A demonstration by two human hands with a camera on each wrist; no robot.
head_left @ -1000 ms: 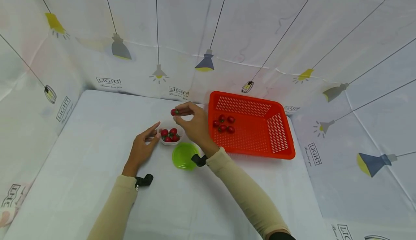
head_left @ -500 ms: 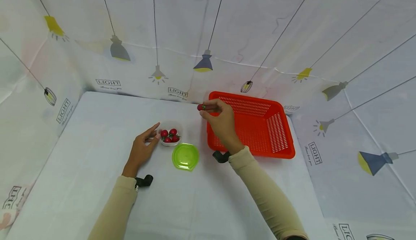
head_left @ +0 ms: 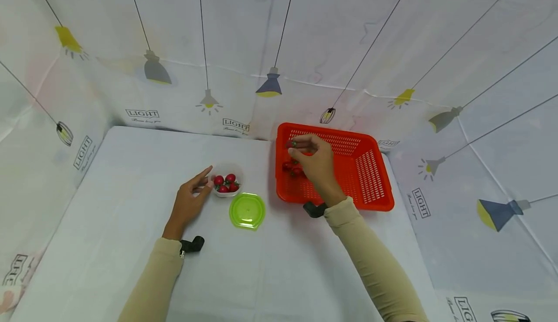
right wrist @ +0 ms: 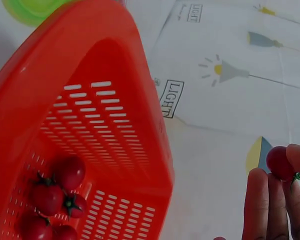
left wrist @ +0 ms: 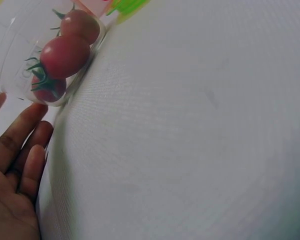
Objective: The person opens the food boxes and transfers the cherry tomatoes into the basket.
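My right hand (head_left: 319, 163) pinches a cherry tomato (right wrist: 280, 163) with a green stem between thumb and fingertips, above the left part of the red basket (head_left: 359, 193). Several cherry tomatoes (right wrist: 46, 197) lie on the basket's floor, partly hidden by this hand in the head view. At the left, a small clear plastic container (left wrist: 12, 55) holds several more cherry tomatoes (left wrist: 65, 55). My left hand (head_left: 190, 202) rests beside the container, its loosely extended fingertips touching the side. In the left wrist view, part of this hand (left wrist: 15, 165) lies low beside the container's base.
A round green lid (head_left: 247, 211) lies on the white-covered table (head_left: 244, 273) between the container and the basket. Behind rises a white sheet wall (head_left: 235, 70) printed with lamps. The basket stands close to that wall.
My right hand has carried the cherry tomato rightward from above the container to over the basket. The left hand has stayed at the container; the head view has shifted slightly.
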